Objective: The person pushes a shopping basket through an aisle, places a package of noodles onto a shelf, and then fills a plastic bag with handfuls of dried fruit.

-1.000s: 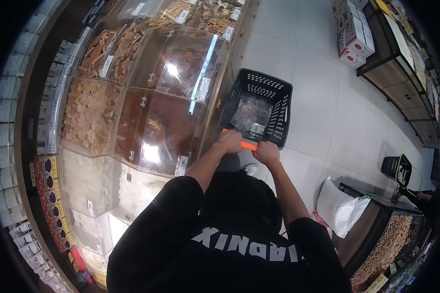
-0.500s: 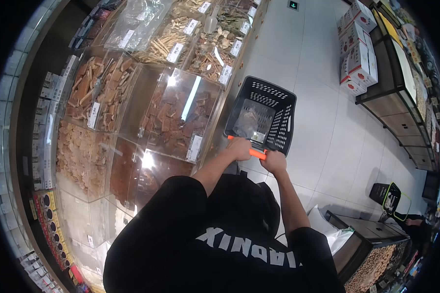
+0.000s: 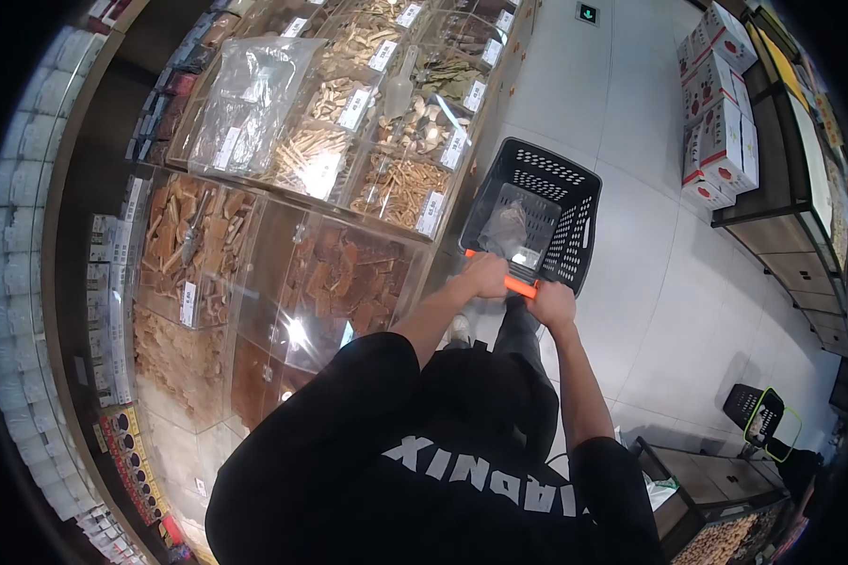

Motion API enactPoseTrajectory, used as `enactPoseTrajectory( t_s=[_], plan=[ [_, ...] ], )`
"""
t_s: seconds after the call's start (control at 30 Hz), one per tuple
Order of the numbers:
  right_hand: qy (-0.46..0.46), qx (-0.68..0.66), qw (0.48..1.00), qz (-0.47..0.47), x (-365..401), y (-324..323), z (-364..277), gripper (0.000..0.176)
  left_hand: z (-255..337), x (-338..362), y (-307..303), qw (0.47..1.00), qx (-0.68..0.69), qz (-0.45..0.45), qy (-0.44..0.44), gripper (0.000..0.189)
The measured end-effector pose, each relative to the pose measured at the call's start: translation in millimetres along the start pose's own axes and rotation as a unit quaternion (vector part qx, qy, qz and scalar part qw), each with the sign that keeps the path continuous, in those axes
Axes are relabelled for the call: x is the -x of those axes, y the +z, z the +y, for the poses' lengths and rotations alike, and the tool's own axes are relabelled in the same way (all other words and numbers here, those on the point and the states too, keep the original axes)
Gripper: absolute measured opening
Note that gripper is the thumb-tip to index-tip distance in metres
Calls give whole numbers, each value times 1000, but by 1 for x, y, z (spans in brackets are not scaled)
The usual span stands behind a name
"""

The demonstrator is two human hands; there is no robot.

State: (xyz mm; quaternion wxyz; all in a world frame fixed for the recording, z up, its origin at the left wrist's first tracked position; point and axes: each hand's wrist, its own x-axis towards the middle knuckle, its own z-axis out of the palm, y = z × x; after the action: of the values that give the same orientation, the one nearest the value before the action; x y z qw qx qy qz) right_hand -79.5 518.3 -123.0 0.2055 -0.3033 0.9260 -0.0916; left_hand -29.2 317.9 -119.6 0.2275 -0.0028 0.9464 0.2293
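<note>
Both of my hands are closed round the orange handle (image 3: 520,286) of a dark perforated basket (image 3: 579,247). My left hand (image 3: 485,275) grips the handle's left end, beside the bins. At its right end is my right hand (image 3: 552,305), also wrapped round it. Inside the basket lies a clear plastic bag (image 3: 505,228) with a small white label near the handle; its contents are hard to make out. The basket stands out in front of my body, over the tiled floor (image 3: 636,217).
Clear bins of dried goods (image 3: 349,273) with price tags run along the left. White boxes (image 3: 723,141) are stacked at the upper right by a wooden display (image 3: 791,226). A second dark basket with a green handle (image 3: 746,405) is at the lower right, near a person's dark sleeve.
The view has shifted along the bins, which now appear lower. The basket and both hands sit slightly further right in view, still together. A leg and a shoe now show below the handle.
</note>
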Motion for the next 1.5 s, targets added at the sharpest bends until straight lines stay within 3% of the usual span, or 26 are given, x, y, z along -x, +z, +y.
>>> enactPoseTrajectory(
  t_s=[0.07, 0.17, 0.33, 0.47, 0.83, 1.13, 1.2, 1.27, 1.3, 1.37, 1.4, 1.47, 1.5],
  plan=[
    [2, 15, 1000, -6, -29, -19, 11, 30, 2, -33, -22, 1000, -5, 16, 10, 21],
    [-10, 10, 1000, -9, -70, -40, 26, 31, 3, -68, -45, 999, -24, -9, -43, 22],
    [-21, 16, 999, -35, -131, -70, 52, 34, 8, -118, -68, 986, -56, 113, -109, 26],
    [-32, 33, 998, -30, -164, -94, 68, 31, 9, -161, -87, 987, -35, 54, -148, 27],
    [-71, 25, 997, -18, -272, -134, 118, 28, 0, -253, -150, 990, 19, 12, -141, 21],
    [-26, 38, 999, -12, -336, -158, 104, 28, -44, -311, -199, 996, 31, 15, -78, 25],
    [27, 44, 998, -19, -347, -161, 99, 29, -54, -324, -205, 997, 31, 5, -74, 25],
    [33, 31, 999, -23, -364, -162, 94, 32, -67, -335, -211, 996, -29, 70, -51, 29],
    [45, 18, 999, -22, -371, -167, 89, 32, -70, -338, -219, 996, -30, 70, -55, 29],
    [62, -8, 998, -28, -385, -176, 81, 33, -70, -345, -232, 980, -7, 180, -86, 43],
    [57, -9, 998, -30, -392, -176, 80, 33, -69, -350, -232, 979, -8, 180, -91, 43],
    [80, -54, 995, -11, -410, -178, 76, 34, -65, -360, -230, 907, 126, 339, -215, 57],
    [101, -72, 992, -21, -420, -180, 75, 36, -62, -363, -223, 906, 122, 338, -221, 57]
  ],
)
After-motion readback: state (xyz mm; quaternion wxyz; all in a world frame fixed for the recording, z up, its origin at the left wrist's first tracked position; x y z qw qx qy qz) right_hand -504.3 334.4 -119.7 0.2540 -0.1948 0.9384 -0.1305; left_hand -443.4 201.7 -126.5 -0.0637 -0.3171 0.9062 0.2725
